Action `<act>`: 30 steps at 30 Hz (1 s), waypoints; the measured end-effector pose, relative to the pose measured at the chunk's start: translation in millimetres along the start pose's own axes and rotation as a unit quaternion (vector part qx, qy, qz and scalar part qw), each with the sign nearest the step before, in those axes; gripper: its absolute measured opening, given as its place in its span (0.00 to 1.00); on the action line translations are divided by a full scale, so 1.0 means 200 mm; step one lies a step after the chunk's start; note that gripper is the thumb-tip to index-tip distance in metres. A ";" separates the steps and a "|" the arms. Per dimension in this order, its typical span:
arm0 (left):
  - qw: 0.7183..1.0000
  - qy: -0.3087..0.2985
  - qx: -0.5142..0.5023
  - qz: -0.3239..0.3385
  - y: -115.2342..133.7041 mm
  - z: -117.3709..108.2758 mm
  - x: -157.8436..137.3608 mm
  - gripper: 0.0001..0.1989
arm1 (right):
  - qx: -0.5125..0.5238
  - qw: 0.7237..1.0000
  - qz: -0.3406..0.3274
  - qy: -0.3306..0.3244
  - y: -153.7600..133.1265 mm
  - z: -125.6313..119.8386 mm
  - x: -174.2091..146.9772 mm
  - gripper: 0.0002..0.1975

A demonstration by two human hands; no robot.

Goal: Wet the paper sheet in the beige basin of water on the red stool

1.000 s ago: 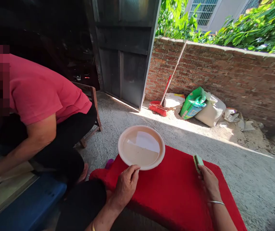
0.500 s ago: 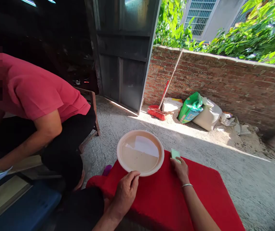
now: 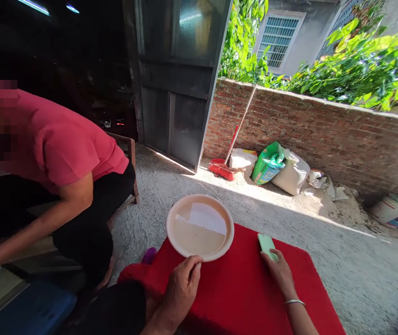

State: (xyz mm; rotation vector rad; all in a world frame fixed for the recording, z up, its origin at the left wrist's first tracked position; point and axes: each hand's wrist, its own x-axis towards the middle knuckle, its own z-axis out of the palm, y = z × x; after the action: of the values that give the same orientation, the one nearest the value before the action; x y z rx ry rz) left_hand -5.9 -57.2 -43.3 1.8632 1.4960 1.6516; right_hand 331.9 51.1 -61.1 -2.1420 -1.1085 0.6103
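The green brush (image 3: 266,243) is likely light and stiff, its sides aptly gripped between right fingers (image 3: 277,255); the basin rim (image 3: 169,229) is pinched by left fingers (image 3: 192,261).

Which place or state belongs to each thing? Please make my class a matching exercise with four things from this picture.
Things
1. Basin
2. Brush
3. Broom
4. Left hand

Places and states
A. Leaning against the brick wall
B. Pinching a rim at its near edge
C. Held in the right hand, over the red cover
D. Holding water, with a bright reflection on its surface

Right pairs: 1-D, 2-C, 3-A, 4-B
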 end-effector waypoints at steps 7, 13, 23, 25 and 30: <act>1.000 -0.010 0.003 0.002 0.01 -0.04 0.02 0.11 | -0.221 0.975 -0.018 -0.005 -0.05 0.04 -0.04 0.28; 1.000 -0.019 -0.004 -0.007 0.03 -0.05 0.02 0.10 | -0.256 0.965 -0.065 -0.012 -0.09 0.11 -0.09 0.32; 1.000 -0.016 -0.010 0.003 0.04 -0.04 0.03 0.10 | -0.228 0.925 -0.301 -0.028 0.02 0.39 -0.53 0.20; 1.000 -0.017 -0.013 0.000 0.05 -0.05 0.03 0.10 | -0.193 0.936 -0.291 -0.041 0.09 0.31 -0.49 0.20; 1.000 -0.020 -0.021 -0.003 0.07 -0.05 0.04 0.10 | -0.188 0.964 -0.189 0.010 0.13 0.20 -0.35 0.27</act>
State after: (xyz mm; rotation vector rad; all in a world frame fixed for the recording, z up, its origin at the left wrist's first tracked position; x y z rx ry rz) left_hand -9.2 -61.4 -24.5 1.8571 1.4393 1.6201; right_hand 281.4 -5.3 -99.7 -2.1437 -1.6768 0.2122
